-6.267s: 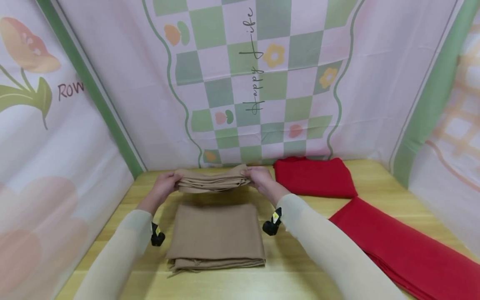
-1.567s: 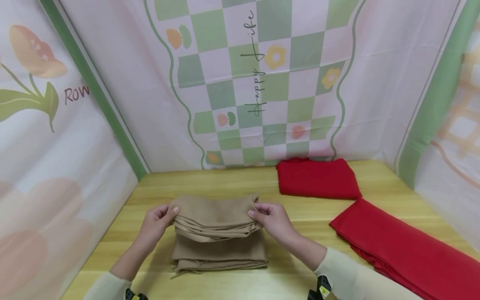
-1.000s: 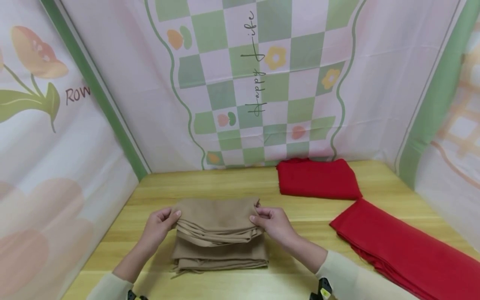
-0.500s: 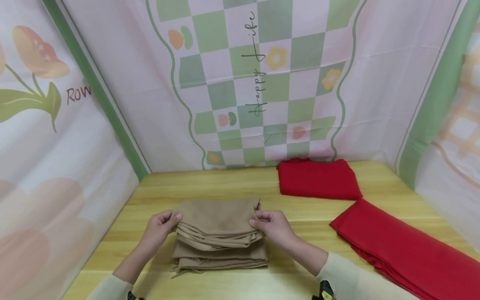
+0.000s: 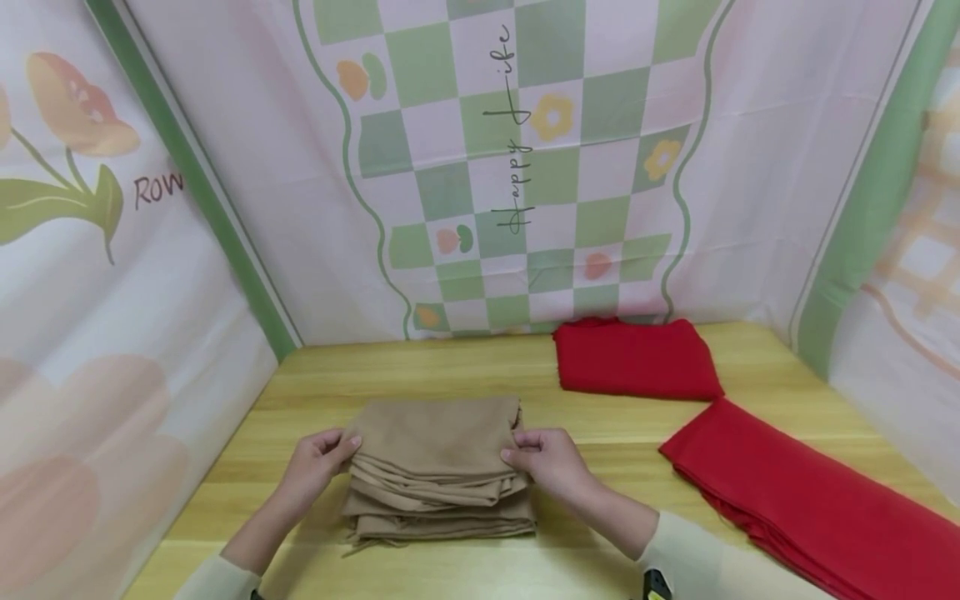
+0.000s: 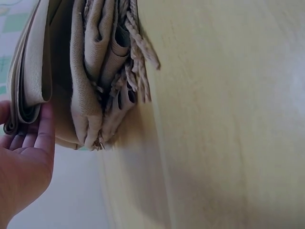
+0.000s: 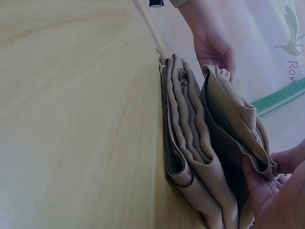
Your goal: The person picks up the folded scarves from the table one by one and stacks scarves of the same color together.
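Note:
A folded tan cloth (image 5: 438,433), in several layers, lies level over a second folded tan cloth (image 5: 442,527). My left hand (image 5: 318,458) pinches its left edge, thumb on top and fingers beneath. At the right edge, my right hand (image 5: 551,458) grips it the same way. The left wrist view shows twisted fringe (image 6: 138,57) hanging from the lower bundle, like a scarf's. A gap parts the two bundles at their sides in both wrist views; whether they touch in the middle is hidden.
A folded red cloth (image 5: 637,358) lies at the back right of the wooden table (image 5: 600,533). A longer red cloth (image 5: 810,492) stretches along the right side. A printed curtain (image 5: 465,167) hangs behind, and others hang at both sides.
Both hands brought the upper tan cloth from behind the lower one towards me and over it. In the last second they have lowered it a little closer.

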